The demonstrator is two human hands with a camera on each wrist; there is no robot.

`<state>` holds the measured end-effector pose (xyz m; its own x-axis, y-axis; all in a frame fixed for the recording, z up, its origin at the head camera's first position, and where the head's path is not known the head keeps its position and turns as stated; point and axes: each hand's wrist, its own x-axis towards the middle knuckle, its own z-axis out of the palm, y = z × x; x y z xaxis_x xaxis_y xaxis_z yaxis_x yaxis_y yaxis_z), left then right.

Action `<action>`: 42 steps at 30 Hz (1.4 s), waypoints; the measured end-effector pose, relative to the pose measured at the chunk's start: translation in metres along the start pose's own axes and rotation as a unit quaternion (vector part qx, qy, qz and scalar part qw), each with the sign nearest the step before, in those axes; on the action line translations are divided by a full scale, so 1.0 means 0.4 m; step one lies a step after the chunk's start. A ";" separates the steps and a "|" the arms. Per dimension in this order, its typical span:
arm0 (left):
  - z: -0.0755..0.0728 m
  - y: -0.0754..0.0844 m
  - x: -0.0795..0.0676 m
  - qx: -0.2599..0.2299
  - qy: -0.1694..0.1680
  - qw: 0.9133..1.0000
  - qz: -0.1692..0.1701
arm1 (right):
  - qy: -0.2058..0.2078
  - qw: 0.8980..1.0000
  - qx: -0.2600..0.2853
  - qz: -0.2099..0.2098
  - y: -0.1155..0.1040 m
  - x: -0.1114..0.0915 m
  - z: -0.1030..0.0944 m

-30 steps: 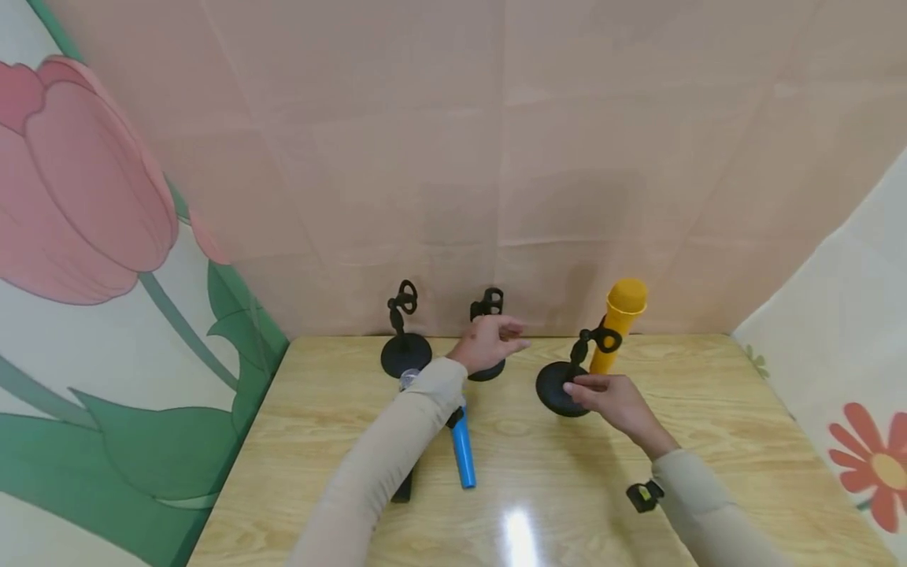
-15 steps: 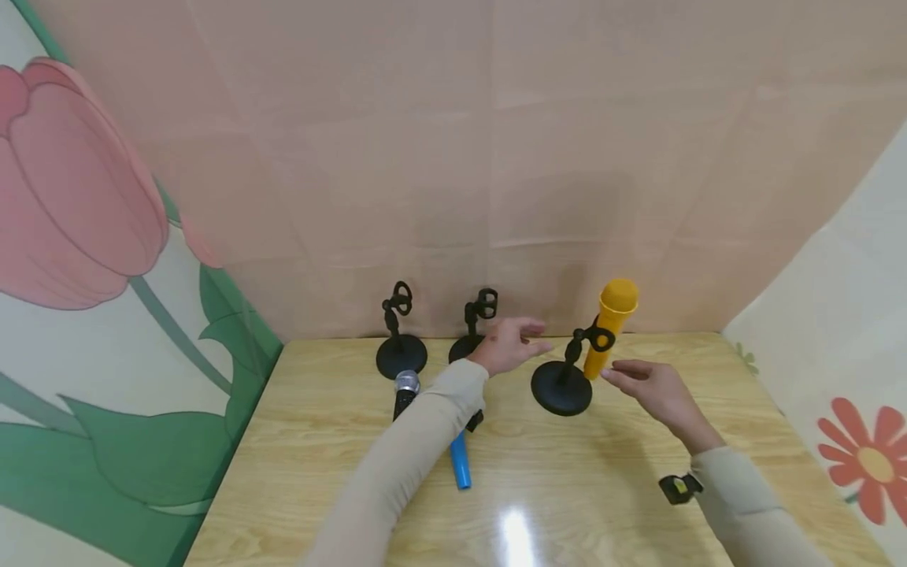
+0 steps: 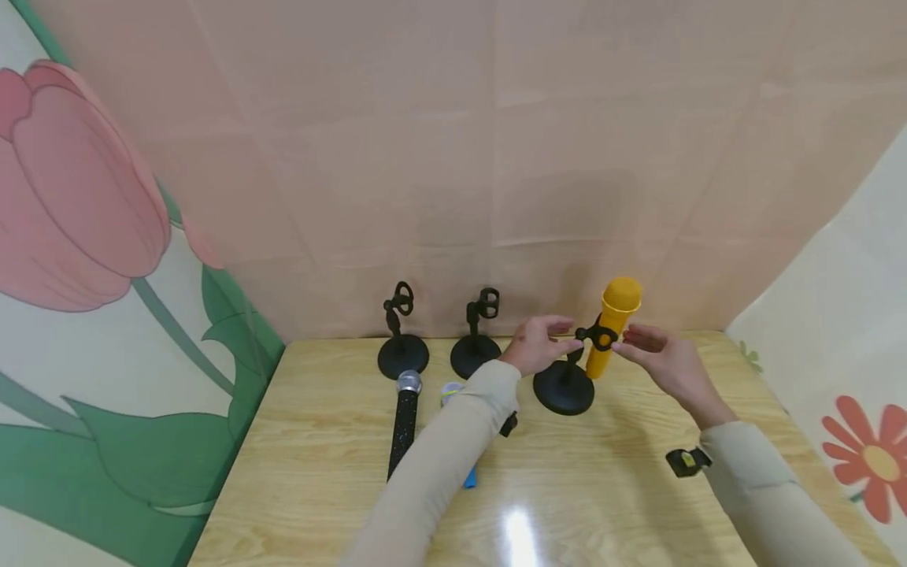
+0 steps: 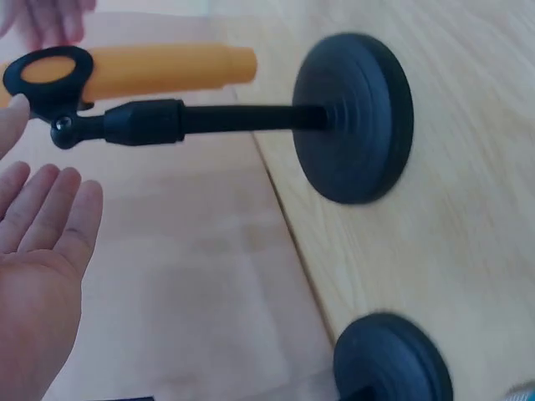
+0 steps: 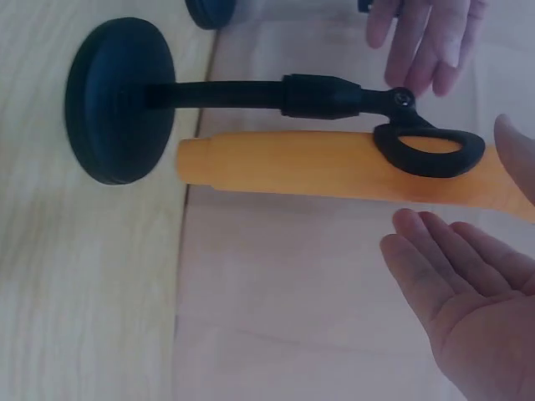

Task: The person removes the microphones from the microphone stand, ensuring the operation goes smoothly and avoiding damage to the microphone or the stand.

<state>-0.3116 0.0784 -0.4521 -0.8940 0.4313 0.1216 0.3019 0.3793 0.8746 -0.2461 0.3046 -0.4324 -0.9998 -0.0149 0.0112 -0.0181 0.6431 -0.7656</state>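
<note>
A yellow-orange microphone (image 3: pixel 622 299) sits in the clip of a black desktop microphone stand (image 3: pixel 564 388), its handle reaching down beside the stem. To the left of the clip is my left hand (image 3: pixel 540 344), fingers extended and thumb tip right at the clip. My right hand (image 3: pixel 666 362) is on the other side, thumb close to the clip and fingers spread along the handle. In the right wrist view the orange microphone (image 5: pixel 284 163) passes behind the clip's ring, with the right palm (image 5: pixel 493 334) turned toward it. Neither hand grips anything.
Two more black microphone stands (image 3: pixel 403 357) (image 3: pixel 475 356) with vacant clips stand along the back edge. A black sparkly microphone (image 3: pixel 404 421) lies in front, and a blue one (image 3: pixel 471 478) is mostly hidden under the left sleeve. A fabric backdrop (image 3: pixel 425 157) hangs behind the wooden table (image 3: pixel 305 441).
My right hand has left the stand's base and risen to the right of the clip. The left hand has moved right, from the middle stand to the left side of the clip.
</note>
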 end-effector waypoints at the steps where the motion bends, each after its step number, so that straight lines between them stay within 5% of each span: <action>1: 0.005 0.003 0.003 -0.004 0.003 1.000 -0.002 | 0.006 1.000 0.004 -0.004 -0.003 0.005 -0.001; 17: 0.033 -0.001 0.025 -0.035 0.018 0.999 -0.023 | 0.066 0.997 0.024 -0.040 -0.022 0.051 -0.001; 42: 0.044 0.000 0.036 -0.021 0.063 0.997 -0.029 | 0.062 0.997 0.033 -0.038 -0.014 0.057 0.005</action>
<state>-0.3185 0.0990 -0.4587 -0.9450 0.3020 0.1258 0.2365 0.3650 0.9004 -0.2687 0.2991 -0.4290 -0.9886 0.0352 0.1462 -0.0972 0.5920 -0.8001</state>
